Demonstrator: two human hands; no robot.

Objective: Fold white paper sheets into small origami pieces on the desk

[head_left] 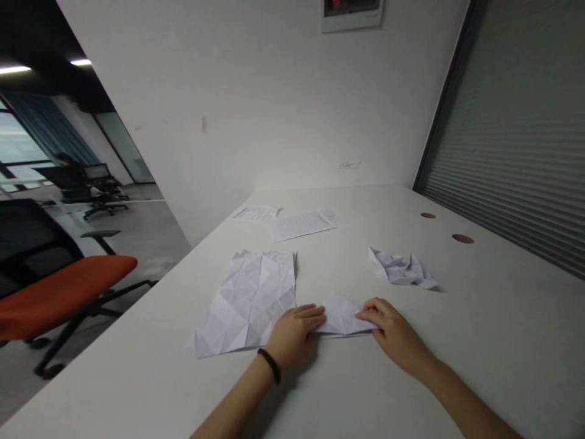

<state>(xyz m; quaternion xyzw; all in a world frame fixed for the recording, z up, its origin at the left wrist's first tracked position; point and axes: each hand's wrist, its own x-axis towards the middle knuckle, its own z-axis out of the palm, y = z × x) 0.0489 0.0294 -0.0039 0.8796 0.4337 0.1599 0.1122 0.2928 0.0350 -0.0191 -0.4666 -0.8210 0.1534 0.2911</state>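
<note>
A folded white sheet of paper (342, 314), roughly triangular with its peak pointing away from me, lies between my hands on the white table. My left hand (295, 332), with a dark band at the wrist, rests its outstretched fingers on the paper's left corner; its thumb is hidden. At the right corner, my right hand (386, 326) pinches the paper between thumb and fingers. Just left of my left hand lies a larger creased sheet (251, 302), covered with a grid of diagonal folds. A crumpled folded paper (403, 268) sits beyond my right hand.
Printed sheets (304, 224) lie toward the back of the table (457, 366), against a white wall. Two round holes (462, 238) are at the right, near a blind-covered partition (516, 140). An orange-seated chair (68, 283) stands left of the table.
</note>
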